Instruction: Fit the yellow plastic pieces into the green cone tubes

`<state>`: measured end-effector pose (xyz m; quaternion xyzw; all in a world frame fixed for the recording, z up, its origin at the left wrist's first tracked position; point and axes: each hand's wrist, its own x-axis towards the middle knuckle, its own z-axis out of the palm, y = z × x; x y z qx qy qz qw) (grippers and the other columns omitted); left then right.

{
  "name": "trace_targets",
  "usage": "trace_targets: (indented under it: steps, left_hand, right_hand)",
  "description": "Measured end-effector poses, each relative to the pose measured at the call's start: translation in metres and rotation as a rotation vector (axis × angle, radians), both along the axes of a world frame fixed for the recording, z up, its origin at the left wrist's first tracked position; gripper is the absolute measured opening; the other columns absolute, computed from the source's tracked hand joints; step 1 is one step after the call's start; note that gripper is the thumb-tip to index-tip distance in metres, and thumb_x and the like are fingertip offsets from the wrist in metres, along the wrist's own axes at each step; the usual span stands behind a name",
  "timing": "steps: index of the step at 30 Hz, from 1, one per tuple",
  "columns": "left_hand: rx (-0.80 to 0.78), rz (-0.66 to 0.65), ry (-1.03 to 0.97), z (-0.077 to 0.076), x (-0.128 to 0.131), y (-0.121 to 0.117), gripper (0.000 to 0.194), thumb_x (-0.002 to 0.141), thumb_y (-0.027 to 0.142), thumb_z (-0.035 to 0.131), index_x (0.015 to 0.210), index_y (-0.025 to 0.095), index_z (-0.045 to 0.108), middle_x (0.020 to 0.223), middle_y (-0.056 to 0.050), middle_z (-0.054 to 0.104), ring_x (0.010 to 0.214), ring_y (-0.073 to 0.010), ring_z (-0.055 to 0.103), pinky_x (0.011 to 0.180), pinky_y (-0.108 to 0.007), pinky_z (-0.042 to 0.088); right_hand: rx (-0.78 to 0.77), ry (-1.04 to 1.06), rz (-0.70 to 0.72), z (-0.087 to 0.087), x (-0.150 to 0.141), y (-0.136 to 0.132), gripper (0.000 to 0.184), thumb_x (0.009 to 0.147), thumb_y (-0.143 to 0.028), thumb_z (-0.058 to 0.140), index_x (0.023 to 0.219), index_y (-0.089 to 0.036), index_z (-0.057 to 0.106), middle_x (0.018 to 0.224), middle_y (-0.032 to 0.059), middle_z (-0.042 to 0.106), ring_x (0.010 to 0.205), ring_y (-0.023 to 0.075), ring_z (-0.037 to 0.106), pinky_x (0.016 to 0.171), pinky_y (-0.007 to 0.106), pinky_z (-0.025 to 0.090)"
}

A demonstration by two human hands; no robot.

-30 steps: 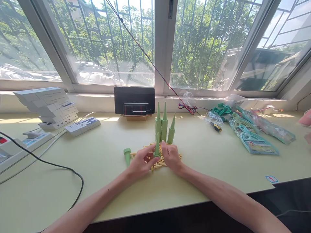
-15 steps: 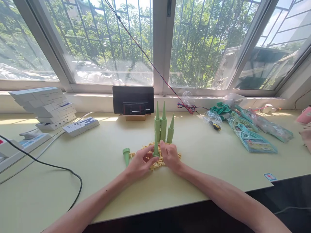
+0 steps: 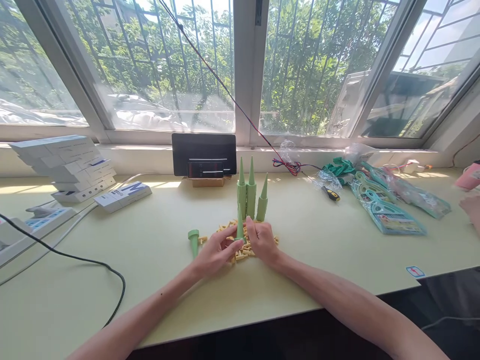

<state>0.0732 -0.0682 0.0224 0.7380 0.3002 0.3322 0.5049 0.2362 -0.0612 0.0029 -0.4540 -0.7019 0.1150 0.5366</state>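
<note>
My left hand is closed around the base of a green cone-shaped piece, which points upward between thumb and fingers. Close beside it, my right hand is curled with the thumb up; whatever it may hold is hidden. Under both hands spreads a pile of small yellow pegs. Just behind stand two tall green pointed towers side by side and a shorter green tower to their right. Left of the pile, another green cone rests on its tip side, its wide cap upward.
A tablet with a phone leans at the back. White boxes are stacked at left near a power strip and a black cable. At right lie a screwdriver and bagged dustpan sets. Another person's hand shows at the right edge.
The view has shifted very slightly. Both hands keep nearly the same pose, the left still on the green cone. The other person's hand at the right edge has moved a little.
</note>
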Motion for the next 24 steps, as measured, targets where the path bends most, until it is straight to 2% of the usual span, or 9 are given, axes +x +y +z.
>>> trace_targets:
  steps: [3,6,11,14,17,20,24]
  left_hand:
    - [0.085,0.066,0.029,-0.001,0.000,0.001,0.047,0.093,0.043,0.056,0.132,0.016,0.055,0.081,-0.003,0.056,0.054,-0.0084,0.046,0.046,-0.020,0.040]
    - [0.218,0.144,0.089,-0.004,0.001,0.002,0.043,0.093,0.039,0.056,0.131,0.020,0.057,0.097,-0.006,0.059,0.064,-0.0116,0.055,0.055,-0.023,0.049]
    - [0.300,0.153,0.141,-0.006,0.000,0.002,0.039,0.095,0.035,0.051,0.132,0.024,0.056,0.102,-0.006,0.059,0.064,-0.0108,0.054,0.057,-0.024,0.050]
    - [0.249,0.120,0.107,-0.004,0.000,0.001,0.042,0.093,0.036,0.055,0.132,0.020,0.056,0.092,-0.004,0.059,0.060,-0.0096,0.051,0.054,-0.022,0.046]
    - [0.064,0.036,0.031,0.002,0.000,0.000,0.045,0.093,0.042,0.055,0.128,0.014,0.057,0.075,0.000,0.054,0.051,-0.0071,0.044,0.045,-0.019,0.037]
    - [-0.074,-0.016,-0.010,0.005,0.000,0.000,0.045,0.093,0.045,0.055,0.124,0.012,0.058,0.068,0.002,0.051,0.045,-0.0059,0.041,0.040,-0.019,0.032]
    - [0.001,0.039,0.002,0.002,0.001,0.000,0.046,0.092,0.042,0.058,0.128,0.014,0.057,0.063,0.003,0.052,0.047,-0.0083,0.045,0.043,-0.019,0.037]
  right_hand:
    - [-0.061,0.107,0.075,-0.001,0.000,0.000,0.058,0.101,-0.041,0.029,0.047,-0.022,0.026,0.043,-0.0030,0.030,0.041,0.0093,0.036,0.051,0.023,0.039]
    - [-0.103,0.159,0.092,-0.002,0.000,0.000,0.057,0.100,-0.044,0.032,0.049,-0.021,0.024,0.044,-0.0044,0.027,0.041,0.0083,0.026,0.049,0.024,0.034]
    - [-0.125,0.177,0.091,-0.003,-0.001,0.000,0.059,0.101,-0.046,0.030,0.048,-0.021,0.024,0.043,-0.0042,0.026,0.042,0.0086,0.025,0.046,0.025,0.030]
    - [-0.116,0.166,0.073,-0.004,-0.001,0.001,0.059,0.101,-0.045,0.031,0.048,-0.022,0.022,0.043,-0.0046,0.024,0.041,0.0086,0.025,0.049,0.024,0.035]
    - [-0.080,0.148,0.085,-0.002,-0.001,0.002,0.057,0.101,-0.043,0.031,0.049,-0.022,0.021,0.045,-0.0048,0.022,0.042,0.0086,0.029,0.052,0.024,0.038]
    - [-0.057,0.128,0.097,-0.001,-0.001,0.002,0.055,0.100,-0.043,0.031,0.051,-0.022,0.021,0.045,-0.0046,0.025,0.043,0.0087,0.028,0.050,0.024,0.036]
    - [-0.044,0.112,0.090,0.000,0.000,0.001,0.054,0.101,-0.043,0.030,0.052,-0.022,0.020,0.046,-0.0042,0.025,0.044,0.0087,0.025,0.047,0.024,0.031]
